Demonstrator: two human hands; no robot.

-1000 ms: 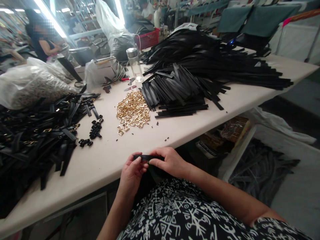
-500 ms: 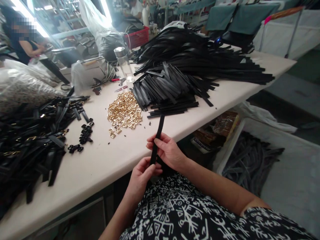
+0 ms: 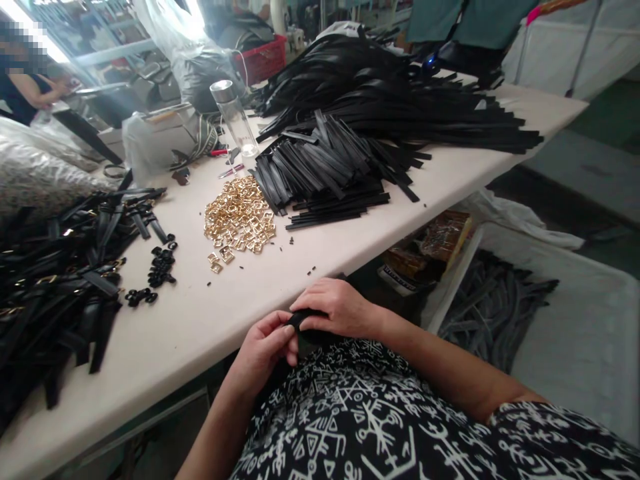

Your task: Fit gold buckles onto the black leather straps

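Between my two hands, just off the front edge of the table, is a black strap (image 3: 296, 319). The fingertips of my left hand (image 3: 267, 343) pinch one end of it. My right hand (image 3: 340, 308) is curled over the rest, so much of the strap is hidden. Beyond my hands lies a heap of gold buckles (image 3: 240, 217). Short black straps (image 3: 320, 170) are piled beside the buckles. A cluster of small black rings (image 3: 163, 267) sits to the left, near finished-looking straps with gold buckles (image 3: 65, 280).
A large mound of long black strips (image 3: 400, 100) covers the table's far side. A clear bottle (image 3: 237, 120) stands behind the buckles. Below the table (image 3: 175, 347) on the right is a white bin (image 3: 575, 320) holding dark strips. Another person (image 3: 30, 87) is at the far left.
The strap, upright before, is now turned down and mostly covered by my right hand, which has rolled over it. My left hand has shifted slightly left. The camera view has tilted a little.
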